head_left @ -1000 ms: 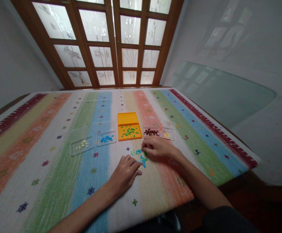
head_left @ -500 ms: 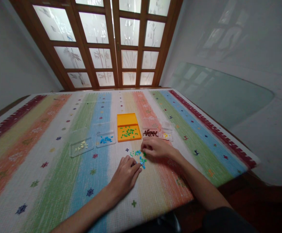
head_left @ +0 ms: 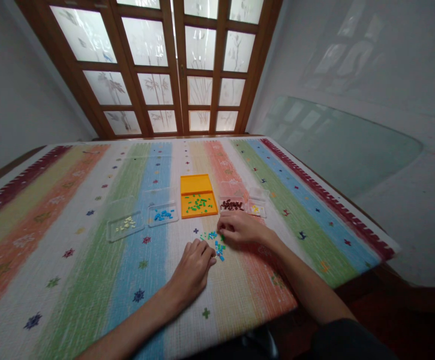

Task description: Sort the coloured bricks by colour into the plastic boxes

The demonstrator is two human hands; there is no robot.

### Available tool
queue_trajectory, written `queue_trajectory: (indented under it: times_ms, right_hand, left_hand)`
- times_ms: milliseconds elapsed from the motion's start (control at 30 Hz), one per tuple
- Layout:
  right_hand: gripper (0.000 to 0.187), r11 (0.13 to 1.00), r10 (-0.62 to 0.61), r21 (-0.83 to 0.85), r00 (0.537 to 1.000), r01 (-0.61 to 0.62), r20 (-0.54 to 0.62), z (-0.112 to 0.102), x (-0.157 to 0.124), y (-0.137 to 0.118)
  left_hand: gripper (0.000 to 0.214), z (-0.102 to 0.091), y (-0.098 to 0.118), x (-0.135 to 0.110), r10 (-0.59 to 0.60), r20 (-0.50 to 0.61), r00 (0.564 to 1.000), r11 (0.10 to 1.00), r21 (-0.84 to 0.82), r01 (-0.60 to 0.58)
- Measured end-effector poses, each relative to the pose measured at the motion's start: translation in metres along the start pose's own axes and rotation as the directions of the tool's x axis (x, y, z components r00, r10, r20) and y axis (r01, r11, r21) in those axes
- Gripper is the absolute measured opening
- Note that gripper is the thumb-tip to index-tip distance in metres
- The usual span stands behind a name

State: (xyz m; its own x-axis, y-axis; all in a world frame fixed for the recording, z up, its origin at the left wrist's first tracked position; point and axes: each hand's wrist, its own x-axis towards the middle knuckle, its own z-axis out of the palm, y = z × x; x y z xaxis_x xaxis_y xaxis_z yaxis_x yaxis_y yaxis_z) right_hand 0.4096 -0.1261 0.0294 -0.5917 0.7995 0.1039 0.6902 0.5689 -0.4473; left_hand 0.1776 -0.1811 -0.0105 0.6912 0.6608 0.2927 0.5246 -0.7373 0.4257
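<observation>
Small blue and green toy bricks [head_left: 212, 235] lie loose on the striped tablecloth between my two hands. My left hand [head_left: 195, 260] rests at their near left side, fingers bent and tips drawn together by a few blue bricks [head_left: 221, 258]. Anything between those fingertips is hidden or too small to name. Over the right edge of the loose bricks, my right hand [head_left: 243, 227] is closed with thumb and fingers in a pinch. Green bricks [head_left: 223, 238] show just under its fingertips, but what the pinch holds I cannot make out.
Behind the hands stands an open orange case [head_left: 195, 183] with green bricks. Left of it are clear boxes of blue bricks [head_left: 163, 215] and cream bricks [head_left: 126, 224]. To the right sit clear boxes of dark brown pieces [head_left: 232, 205] and yellow pieces [head_left: 255, 208].
My left hand's fingertips have drawn back slightly to the left, away from the blue bricks. My right hand stays almost in the same place.
</observation>
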Motion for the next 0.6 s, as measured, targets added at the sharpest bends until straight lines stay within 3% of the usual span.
queue_trajectory:
  times_ms: [233, 600]
  right_hand:
    - [0.013, 1.000, 0.006, 0.002, 1.000, -0.006, 0.006, 0.000, 0.000, 0.000]
    - [0.011, 1.000, 0.013, -0.007, 1.000, -0.013, 0.008, -0.001, 0.000, 0.000]
  left_hand:
    - [0.012, -0.003, 0.001, 0.000, 0.002, 0.044, 0.999, 1.000, 0.020, -0.002]
    - [0.018, -0.016, -0.015, 0.000, 0.023, -0.017, 1.000, 0.994, -0.102, -0.025]
